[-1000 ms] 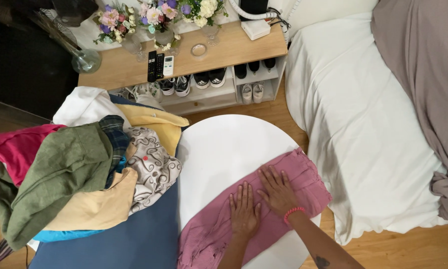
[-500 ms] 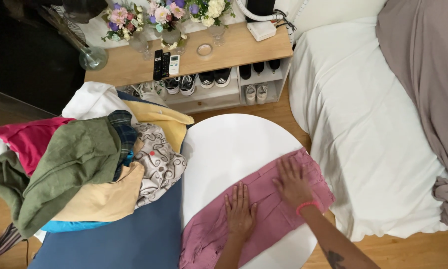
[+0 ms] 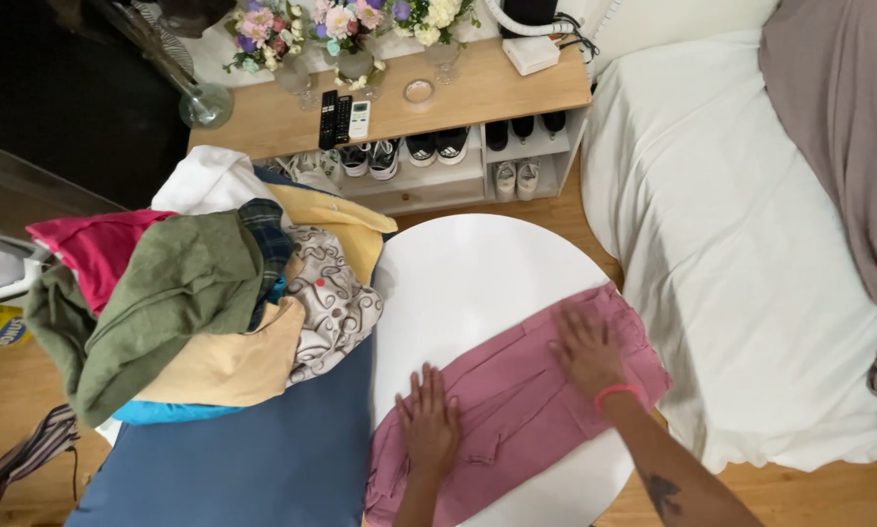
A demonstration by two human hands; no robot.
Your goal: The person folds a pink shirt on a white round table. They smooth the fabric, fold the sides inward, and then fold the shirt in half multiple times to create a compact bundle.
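A clothes pile (image 3: 204,303) sat at far left on a blue sheet (image 3: 253,468), just beside the round white table (image 3: 478,283). The pink garment (image 3: 517,410) lay flat across the table's near edge; left hand (image 3: 429,425) rested palm-down on it, fingers spread, pinching nothing. Right hand (image 3: 585,349) lay flat on the garment's right part, fingers spread, the bed (image 3: 741,244) beyond.
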